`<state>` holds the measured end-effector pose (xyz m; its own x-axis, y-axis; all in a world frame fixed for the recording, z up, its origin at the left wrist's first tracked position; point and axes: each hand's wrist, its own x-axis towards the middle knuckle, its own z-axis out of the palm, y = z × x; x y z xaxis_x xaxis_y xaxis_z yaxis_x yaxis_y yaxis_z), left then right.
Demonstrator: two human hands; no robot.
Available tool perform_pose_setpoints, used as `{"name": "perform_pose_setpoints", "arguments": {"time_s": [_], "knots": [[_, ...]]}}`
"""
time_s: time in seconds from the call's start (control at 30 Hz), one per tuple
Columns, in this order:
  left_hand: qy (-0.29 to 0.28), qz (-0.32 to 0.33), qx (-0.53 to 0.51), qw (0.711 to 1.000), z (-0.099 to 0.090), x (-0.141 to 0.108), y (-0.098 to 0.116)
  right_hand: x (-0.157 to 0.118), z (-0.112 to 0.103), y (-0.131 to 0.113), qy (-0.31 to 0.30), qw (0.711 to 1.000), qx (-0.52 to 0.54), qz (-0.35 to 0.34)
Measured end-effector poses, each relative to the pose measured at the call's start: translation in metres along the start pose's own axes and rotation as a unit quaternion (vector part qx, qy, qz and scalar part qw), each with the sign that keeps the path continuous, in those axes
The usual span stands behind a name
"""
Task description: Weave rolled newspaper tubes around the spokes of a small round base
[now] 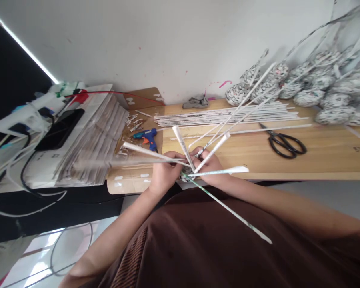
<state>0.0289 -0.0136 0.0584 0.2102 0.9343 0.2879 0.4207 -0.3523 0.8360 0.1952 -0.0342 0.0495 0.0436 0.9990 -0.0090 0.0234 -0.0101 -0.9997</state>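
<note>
**Brown garment (210, 244) nearest, small woven paper piece (188, 175) held by both hands above it**

The piece sits at the near edge of the wooden tabletop (327, 156), in front of the wearer's body. The left hand (164, 173) closes around its left side with curled fingers, while the right hand (210, 165) grips it from the right, fingers bent in close to the other hand's. Their fingertips are partly hidden by rolled paper spokes (210, 155) that fan out from the piece to the left, upward and to the right. A green-tinted spoke (228, 209) slants down to the right across the garment, and thin long strands run up toward the upper right. One pale strip to the left of the hands is blurred.

Beyond the hands, a row of thin paper rods (222, 118) lies across the wood, with black-handled scissors (283, 145) to its right on the near side. Woven paper bulbs (315, 80) are heaped at the back right, against the pale wall (168, 48). A crumpled grey item (195, 102) rests behind the rods.

Left of the rods, a blue glue gun (150, 138) lies on a brown board, near torn paper scraps (133, 121). Farther left, a dark phone (61, 129) rests on a tall stack of paper sheets (99, 136), beside cables.
</note>
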Motion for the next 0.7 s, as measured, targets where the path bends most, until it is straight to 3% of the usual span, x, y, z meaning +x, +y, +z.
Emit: {"name": "perform_pose_setpoints", "arguments": {"time_s": [0.1, 0.23, 0.47, 0.7], "knots": [[0.011, 0.055, 0.042, 0.998, 0.001, -0.004, -0.002, 0.002, 0.0, 0.0, -0.015, 0.999, 0.031, 0.002], [0.008, 0.066, 0.059, 0.996, 0.001, -0.005, -0.003, 0.004, -0.001, 0.0, -0.034, 0.997, 0.07, 0.004], [0.014, 0.037, 0.066, 0.997, 0.002, -0.003, 0.002, -0.001, -0.004, -0.003, -0.057, 0.998, 0.023, -0.007], [0.01, 0.101, 0.062, 0.993, -0.001, -0.006, 0.004, 0.006, -0.016, 0.001, -0.054, 0.994, -0.089, -0.019]]}}
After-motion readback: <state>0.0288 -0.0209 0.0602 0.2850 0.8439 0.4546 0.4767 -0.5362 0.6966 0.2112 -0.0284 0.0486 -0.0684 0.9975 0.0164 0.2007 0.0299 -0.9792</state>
